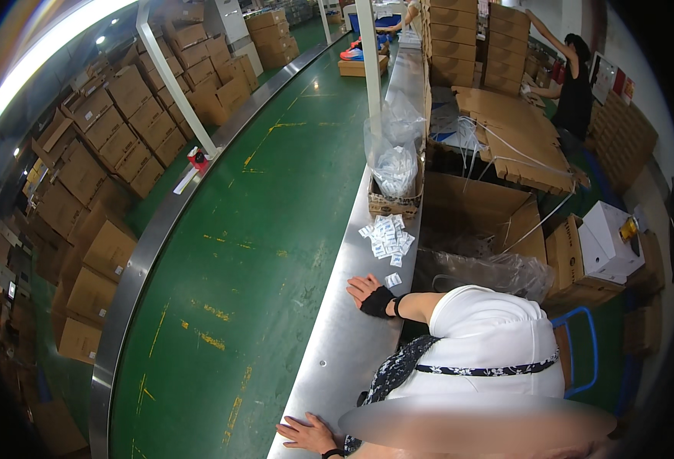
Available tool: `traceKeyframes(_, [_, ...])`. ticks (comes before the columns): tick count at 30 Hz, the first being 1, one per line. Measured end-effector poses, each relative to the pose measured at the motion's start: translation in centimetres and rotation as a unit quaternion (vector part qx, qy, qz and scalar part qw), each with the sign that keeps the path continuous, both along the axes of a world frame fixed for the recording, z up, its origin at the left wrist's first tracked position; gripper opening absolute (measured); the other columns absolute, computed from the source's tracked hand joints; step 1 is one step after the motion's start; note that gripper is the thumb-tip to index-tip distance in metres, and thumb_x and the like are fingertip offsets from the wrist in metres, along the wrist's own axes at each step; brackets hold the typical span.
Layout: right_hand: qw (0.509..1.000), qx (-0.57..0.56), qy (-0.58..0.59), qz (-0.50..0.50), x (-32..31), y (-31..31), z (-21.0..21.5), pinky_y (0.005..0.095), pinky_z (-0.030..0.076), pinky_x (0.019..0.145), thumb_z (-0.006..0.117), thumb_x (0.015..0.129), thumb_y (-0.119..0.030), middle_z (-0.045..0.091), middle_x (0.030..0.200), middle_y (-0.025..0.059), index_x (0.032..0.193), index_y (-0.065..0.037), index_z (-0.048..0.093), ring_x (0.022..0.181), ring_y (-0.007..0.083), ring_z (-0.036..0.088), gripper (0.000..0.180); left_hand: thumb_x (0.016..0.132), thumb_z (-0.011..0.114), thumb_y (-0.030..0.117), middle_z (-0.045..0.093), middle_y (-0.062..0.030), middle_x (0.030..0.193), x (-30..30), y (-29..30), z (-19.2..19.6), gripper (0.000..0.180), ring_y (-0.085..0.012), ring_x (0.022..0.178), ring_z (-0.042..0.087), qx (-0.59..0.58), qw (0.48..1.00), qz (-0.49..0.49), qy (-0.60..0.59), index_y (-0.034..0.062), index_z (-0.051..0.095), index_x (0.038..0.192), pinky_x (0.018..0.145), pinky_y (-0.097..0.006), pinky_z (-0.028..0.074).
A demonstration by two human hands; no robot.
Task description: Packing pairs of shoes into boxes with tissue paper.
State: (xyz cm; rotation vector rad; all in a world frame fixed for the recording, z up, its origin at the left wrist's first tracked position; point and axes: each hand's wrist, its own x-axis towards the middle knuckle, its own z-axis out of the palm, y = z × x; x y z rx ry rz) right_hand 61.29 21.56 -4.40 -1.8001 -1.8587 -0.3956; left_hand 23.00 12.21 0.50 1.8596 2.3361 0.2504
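Own hands not in frame, so I can't tell their finger state. Both hands seen belong to co-worker in white top, leaning on steel ledge (337, 359) beside green belt (260, 229).

- Upper hand (371, 294), black wrist wrap: flat on ledge, fingers close together, holding nothing.
- Lower hand (306, 432): flat, fingers spread, empty.
- Sachets (387, 236): loose pile on ledge, near box (394, 200) w/ clear bag (394, 149). Lone sachet (393, 280) just beside upper hand.

Judgement: take sachets singly from pile edge w/ fingertip pinch. Don't sweep, since they'd slide onto belt.
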Motion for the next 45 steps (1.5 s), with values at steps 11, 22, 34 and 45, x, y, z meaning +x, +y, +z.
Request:
traceKeyframes(11, [1.0, -0.015, 0.006, -0.004, -0.09, -0.08, -0.11, 0.0467, 0.033, 0.088, 0.053, 0.073, -0.012, 0.05, 0.114, 0.0128, 0.102, -0.006, 0.055, 0.111, 0.0256, 0.044, 0.029, 0.081, 0.047, 0.04, 0.024, -0.0238, 0.137, -0.14, -0.03, -0.47, 0.061, -0.0354, 0.129, 0.021, 0.01, 1.0, 0.002, -0.007, -0.0009, 0.038, 0.125, 0.1, -0.06, 0.012])
traceKeyframes(22, [1.0, -0.007, 0.011, -0.005, 0.08, 0.03, -0.59, 0.0476, 0.033, 0.088, 0.053, 0.074, -0.012, 0.05, 0.115, 0.0125, 0.103, -0.007, 0.054, 0.111, 0.0258, 0.044, 0.03, 0.081, 0.048, 0.04, 0.024, -0.0235, 0.137, 0.05, 0.1, -0.26, 0.061, -0.0351, 0.129, 0.021, 0.006, 1.0, 0.002, -0.011, -0.0007, 0.038, 0.125, 0.101, -0.059, 0.011])
traceKeyframes(34, [1.0, 0.001, 0.003, -0.008, 0.23, -0.15, -0.21, 0.0462, 0.034, 0.087, 0.054, 0.073, -0.012, 0.051, 0.113, 0.0125, 0.101, -0.007, 0.055, 0.11, 0.0258, 0.045, 0.028, 0.081, 0.047, 0.039, 0.022, -0.0227, 0.138, 0.36, 0.18, 0.22, 0.061, -0.034, 0.13, 0.02, -0.003, 1.0, 0.002, -0.015, -0.0006, 0.037, 0.126, 0.101, -0.059, 0.01])
traceKeyframes(45, [1.0, -0.003, -0.009, -0.005, 0.1, 0.04, -0.15, 0.0454, 0.034, 0.086, 0.054, 0.073, -0.012, 0.051, 0.113, 0.0122, 0.101, -0.007, 0.055, 0.11, 0.0253, 0.045, 0.029, 0.08, 0.048, 0.039, 0.024, -0.0236, 0.137, 0.14, 0.11, -0.2, 0.061, -0.0347, 0.129, 0.021, -0.001, 1.0, 0.006, -0.014, -0.0006, 0.038, 0.125, 0.101, -0.058, 0.01])
